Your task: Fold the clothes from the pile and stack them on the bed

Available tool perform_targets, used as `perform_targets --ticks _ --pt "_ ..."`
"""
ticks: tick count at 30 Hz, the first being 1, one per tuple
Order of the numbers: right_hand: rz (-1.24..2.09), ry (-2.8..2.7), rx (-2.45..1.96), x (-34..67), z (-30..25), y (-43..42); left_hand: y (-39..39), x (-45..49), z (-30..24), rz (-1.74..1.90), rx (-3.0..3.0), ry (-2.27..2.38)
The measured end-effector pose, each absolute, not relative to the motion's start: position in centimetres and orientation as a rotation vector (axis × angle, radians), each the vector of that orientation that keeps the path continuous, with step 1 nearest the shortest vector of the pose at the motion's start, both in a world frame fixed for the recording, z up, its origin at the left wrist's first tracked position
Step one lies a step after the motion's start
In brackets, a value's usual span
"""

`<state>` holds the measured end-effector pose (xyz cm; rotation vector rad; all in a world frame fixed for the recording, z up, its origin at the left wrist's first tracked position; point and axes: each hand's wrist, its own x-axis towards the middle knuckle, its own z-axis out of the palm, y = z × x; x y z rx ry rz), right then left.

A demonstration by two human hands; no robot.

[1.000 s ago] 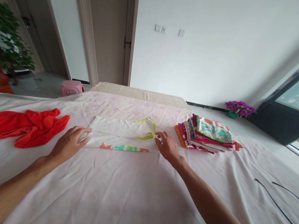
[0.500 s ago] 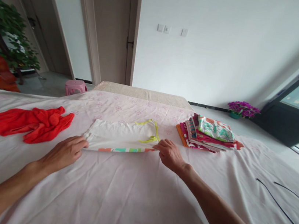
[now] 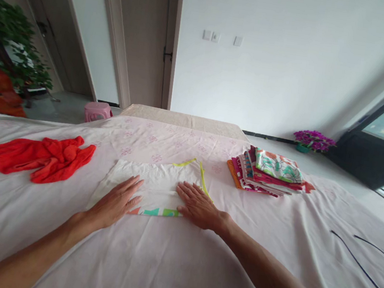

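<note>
A white garment [image 3: 159, 185] with yellow trim and a coloured print along its near edge lies folded on the pale bedsheet [image 3: 168, 260]. My left hand [image 3: 117, 202] rests flat on its left part, fingers stretched out. On the right part lies my right hand [image 3: 199, 204], palm down with fingers extended, covering some of the trim and print. Neither hand grips the cloth. A crumpled red garment [image 3: 38, 156] is to the left of my left hand. Right of my right hand stands a stack of folded clothes [image 3: 266, 171], with a white, green and orange printed piece on top.
Thin dark cords or temples of eyeglasses [image 3: 357, 262] lie at the right edge of the sheet. Beyond the bed are a pink stool [image 3: 98, 111], a pot of purple flowers [image 3: 312, 141], a closed door [image 3: 141, 36] and a leafy plant [image 3: 9, 42].
Both hands have let go of the garment's near corners and moved inward onto it, now flat. The garment lies flatter, its near edge closer to me.
</note>
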<state>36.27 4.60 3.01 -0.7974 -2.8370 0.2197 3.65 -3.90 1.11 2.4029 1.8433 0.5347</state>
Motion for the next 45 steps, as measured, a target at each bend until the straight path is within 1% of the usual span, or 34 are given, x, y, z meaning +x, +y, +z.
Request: perform_targets --ticks 2,5,7,11,16,19,22,24,27,30,32,37,41,45 --pt "0.241 -2.838 -0.799 36.5 2.2 5.6 -3.3 2.9 -0.9 0.477 2.440 1.983" --pt "0.374 -2.735 -0.851 37.0 2.3 8.0 -3.3 1.6 -2.8 0.394 2.451 2.179" --pt "0.403 -2.569 -1.077 37.0 3.1 10.0 -3.5 1.3 -3.2 0.355 2.426 2.275" --pt "0.298 -2.219 -1.641 36.3 4.6 14.8 -3.7 1.8 -2.9 0.286 2.380 2.359" --pt "0.323 -2.143 -1.835 34.8 4.8 19.0 -3.7 2.2 -2.7 0.251 2.364 2.361" --pt "0.339 -2.153 -1.857 33.9 4.7 19.7 -3.7 2.3 -2.5 0.257 2.346 2.360" --pt "0.268 -2.154 -1.795 33.4 4.9 18.8 -3.8 2.4 -2.2 0.277 2.343 2.343" --pt "0.138 -2.194 -1.659 33.3 5.0 17.5 -3.8 2.4 -2.1 0.297 2.348 2.330" --pt "-0.010 -2.426 -1.318 33.7 5.0 15.3 -4.0 2.6 -1.9 0.329 2.346 2.318" --pt "0.002 -2.668 -1.089 34.4 4.7 13.8 -4.1 2.7 -1.9 0.363 2.333 2.309" --pt "0.013 -2.700 -1.116 34.8 4.6 13.7 -4.1 2.6 -1.7 0.385 2.322 2.293" --pt "0.006 -2.590 -1.435 34.4 4.9 14.9 -2.6 0.9 0.1 0.518 2.190 2.190" --pt "0.017 -2.534 -1.501 33.3 5.1 15.5 0.4 -1.9 1.5 0.616 1.917 2.361" --pt "0.077 -2.586 -1.559 32.6 5.3 15.9 4.2 -4.4 1.2 0.629 1.901 2.393"
